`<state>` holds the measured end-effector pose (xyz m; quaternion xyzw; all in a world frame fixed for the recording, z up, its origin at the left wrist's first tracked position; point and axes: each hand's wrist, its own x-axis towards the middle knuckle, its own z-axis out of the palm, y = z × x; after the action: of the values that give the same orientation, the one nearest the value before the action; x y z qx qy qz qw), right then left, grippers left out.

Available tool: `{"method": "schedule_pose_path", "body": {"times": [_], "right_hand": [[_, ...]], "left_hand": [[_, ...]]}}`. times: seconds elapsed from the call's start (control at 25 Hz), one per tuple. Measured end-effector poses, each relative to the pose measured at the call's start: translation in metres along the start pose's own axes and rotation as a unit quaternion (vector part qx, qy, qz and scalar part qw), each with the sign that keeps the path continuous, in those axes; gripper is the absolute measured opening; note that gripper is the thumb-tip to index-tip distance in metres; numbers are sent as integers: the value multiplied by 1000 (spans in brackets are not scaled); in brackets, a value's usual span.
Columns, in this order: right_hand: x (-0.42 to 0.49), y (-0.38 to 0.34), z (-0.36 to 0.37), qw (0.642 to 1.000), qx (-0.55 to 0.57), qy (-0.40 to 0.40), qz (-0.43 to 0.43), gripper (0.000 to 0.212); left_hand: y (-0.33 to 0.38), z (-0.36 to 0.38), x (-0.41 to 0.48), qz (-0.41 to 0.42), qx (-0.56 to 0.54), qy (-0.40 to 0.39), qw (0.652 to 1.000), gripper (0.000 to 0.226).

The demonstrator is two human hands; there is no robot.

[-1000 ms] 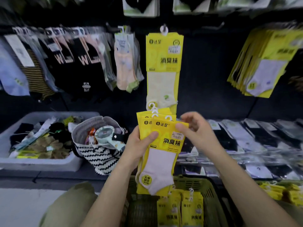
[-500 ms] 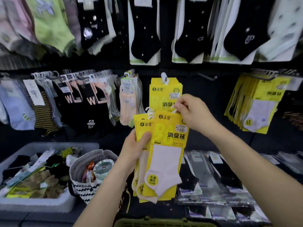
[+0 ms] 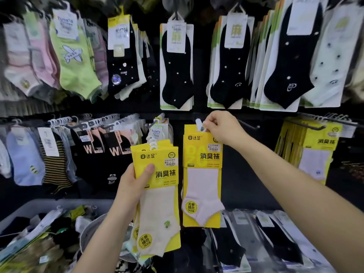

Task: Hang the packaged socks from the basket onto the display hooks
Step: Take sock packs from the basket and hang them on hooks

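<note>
The fingers [image 3: 212,123] of the right hand [image 3: 224,129] are pinched together on the white hanger tab [image 3: 199,124] of one yellow sock pack [image 3: 202,154], which hangs straight down at the centre of the view. At its 9 o'clock the left hand [image 3: 130,186] is clamped on a fanned stack [image 3: 157,174] of matching packs, thumb across the front. The display hook is hidden behind the tab and fingertips, so whether the loop is seated cannot be told. Letting go before it seats would probably drop the pack, and the fanned stack could slip apart. The basket is out of view. A grey bin [image 3: 29,209] at 7 o'clock is cut off.
</note>
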<state>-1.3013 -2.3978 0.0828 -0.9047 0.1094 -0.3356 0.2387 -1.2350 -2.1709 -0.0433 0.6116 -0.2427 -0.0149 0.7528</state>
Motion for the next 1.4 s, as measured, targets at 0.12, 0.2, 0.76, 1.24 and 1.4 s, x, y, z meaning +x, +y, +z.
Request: {"method": "schedule_pose_path", "body": {"times": [0.12, 0.2, 0.76, 1.24, 1.4], "right_hand": [[-2, 2, 4, 1000, 30, 5, 5, 20], [-11, 10, 6, 999, 45, 16, -16, 13], [-6, 37, 23, 997, -74, -22, -28, 41], [-54, 9, 3, 996, 81, -37, 11, 30], [-57, 18, -1, 989, 137, -49, 10, 13]], "left_hand": [[-1, -1, -4, -7, 2, 0, 1000, 41], [0, 0, -5, -8, -6, 0, 1000, 43], [13, 41, 10, 16, -38, -60, 997, 39], [6, 78, -2, 29, -85, -112, 990, 27], [-2, 78, -1, 17, -95, -125, 987, 39]]}}
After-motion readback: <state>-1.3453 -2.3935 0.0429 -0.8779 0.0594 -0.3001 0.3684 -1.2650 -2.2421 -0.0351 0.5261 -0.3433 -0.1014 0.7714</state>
